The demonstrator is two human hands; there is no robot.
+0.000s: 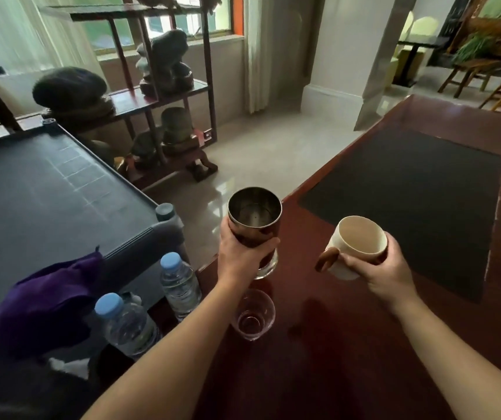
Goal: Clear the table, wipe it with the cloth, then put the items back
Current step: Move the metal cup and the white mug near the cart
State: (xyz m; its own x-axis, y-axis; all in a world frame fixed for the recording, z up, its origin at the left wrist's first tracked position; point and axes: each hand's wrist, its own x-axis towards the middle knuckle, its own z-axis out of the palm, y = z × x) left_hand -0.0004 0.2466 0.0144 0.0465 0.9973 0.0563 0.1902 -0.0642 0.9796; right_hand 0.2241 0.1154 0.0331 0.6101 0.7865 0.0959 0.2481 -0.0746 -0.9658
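Observation:
My left hand [240,253] grips a tall metal tumbler [255,213] and holds it over the near left edge of the dark red wooden table [349,344]. My right hand [382,268] holds a cream mug [358,241] with a brown handle above the table. A small clear glass [253,315] stands on the table just below my left forearm. A purple cloth [46,298] lies on the grey cart [46,192] to the left.
Two water bottles with blue caps [179,283] [124,322] stand on the cart's lower level. A black mat [419,201] lies on the table. A dark shelf with stones [164,86] stands behind the cart. Wooden stools [470,74] are at the far right.

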